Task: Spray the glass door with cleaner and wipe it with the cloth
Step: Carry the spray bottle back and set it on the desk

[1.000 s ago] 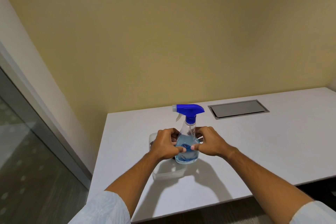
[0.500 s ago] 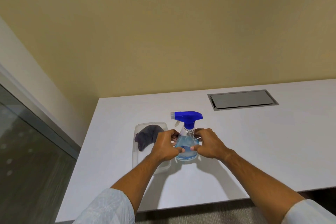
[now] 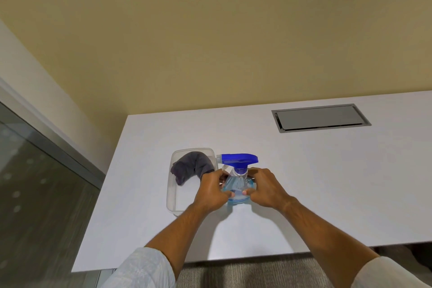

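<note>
A clear spray bottle point(image 3: 236, 188) with blue liquid and a blue trigger head stands upright on the white table point(image 3: 327, 182), its nozzle pointing left. My left hand point(image 3: 211, 190) and my right hand point(image 3: 266, 190) clasp the bottle's body from either side, thumbs meeting at the front. Just left of it, a dark grey cloth point(image 3: 191, 167) lies bunched in a clear plastic tub point(image 3: 171, 194). The glass door point(image 3: 35, 194) fills the left edge of the view.
A grey metal cable hatch point(image 3: 320, 117) is set flush into the table at the back right. A beige wall rises behind the table. Grey carpet point(image 3: 245, 273) shows below the table's front edge.
The view has tilted down and come closer, so the tub and cloth show fully. Both hands stay clasped on the bottle, which stands where it was.
</note>
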Tool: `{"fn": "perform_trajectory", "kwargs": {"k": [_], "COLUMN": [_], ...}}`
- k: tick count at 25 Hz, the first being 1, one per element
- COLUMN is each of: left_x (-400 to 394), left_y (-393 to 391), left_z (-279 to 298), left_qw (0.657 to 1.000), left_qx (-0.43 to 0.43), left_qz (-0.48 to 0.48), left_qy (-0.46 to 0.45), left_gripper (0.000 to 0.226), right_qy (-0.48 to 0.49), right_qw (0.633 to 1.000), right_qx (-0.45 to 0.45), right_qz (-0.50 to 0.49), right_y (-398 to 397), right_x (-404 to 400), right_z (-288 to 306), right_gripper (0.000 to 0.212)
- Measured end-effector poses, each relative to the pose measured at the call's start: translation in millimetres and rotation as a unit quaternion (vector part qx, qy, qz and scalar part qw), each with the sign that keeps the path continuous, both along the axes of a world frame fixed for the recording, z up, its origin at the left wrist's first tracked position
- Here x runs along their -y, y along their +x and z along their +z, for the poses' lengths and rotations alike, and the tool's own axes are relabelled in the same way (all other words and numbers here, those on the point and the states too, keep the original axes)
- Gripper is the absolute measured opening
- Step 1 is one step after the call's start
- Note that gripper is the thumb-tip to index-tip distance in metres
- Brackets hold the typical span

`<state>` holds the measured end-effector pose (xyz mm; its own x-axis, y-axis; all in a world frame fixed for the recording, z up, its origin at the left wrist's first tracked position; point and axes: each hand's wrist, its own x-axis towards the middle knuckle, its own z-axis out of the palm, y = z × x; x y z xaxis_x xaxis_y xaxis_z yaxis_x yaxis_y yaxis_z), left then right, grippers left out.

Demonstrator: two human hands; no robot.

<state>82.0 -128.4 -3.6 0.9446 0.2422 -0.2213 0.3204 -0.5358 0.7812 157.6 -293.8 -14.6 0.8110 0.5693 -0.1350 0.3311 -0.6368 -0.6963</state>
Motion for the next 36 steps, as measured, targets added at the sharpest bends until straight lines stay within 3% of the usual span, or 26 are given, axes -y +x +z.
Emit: {"fn": "perform_trajectory", "kwargs": {"k": [10, 17, 21, 25, 28, 36], "left_x": [2, -4, -8, -24, -39, -84], "left_y": [-3, -11, -29, -56, -73, -108], "left_z": [-5, 2, 3, 1, 1, -2], "left_qw": [0.999, 0.998, 0.994, 0.977, 0.971, 0.952], "left_qx": [-0.033, -0.049, -0.05, -0.012, 0.016, 0.028], "left_qz": [0.016, -0.026, -0.043, -0.081, -0.085, -0.102], "left_qy": [-0.001, -0.034, 0.09, 0.196, 0.224, 0.289], "left_gripper": [0.049, 0.063, 0.078, 0.095, 0.105, 0.109], "right_qy": [-0.002, -0.024, -0.053, -0.075, -0.067, -0.076], "right_qw": [0.999, 0.998, 0.991, 0.975, 0.965, 0.961], "right_qx": [-0.035, -0.021, 0.013, 0.124, 0.172, 0.188], "right_qz": [-0.019, -0.058, -0.125, -0.167, -0.186, -0.187], "right_y": [-5, -19, -48, -89, -111, -150], "right_x": [-2, 1, -1, -9, -20, -60], "right_z": [-7, -8, -8, -1, 3, 10], "right_gripper": [0.053, 0.047, 0.072, 0.085, 0.085, 0.079]}}
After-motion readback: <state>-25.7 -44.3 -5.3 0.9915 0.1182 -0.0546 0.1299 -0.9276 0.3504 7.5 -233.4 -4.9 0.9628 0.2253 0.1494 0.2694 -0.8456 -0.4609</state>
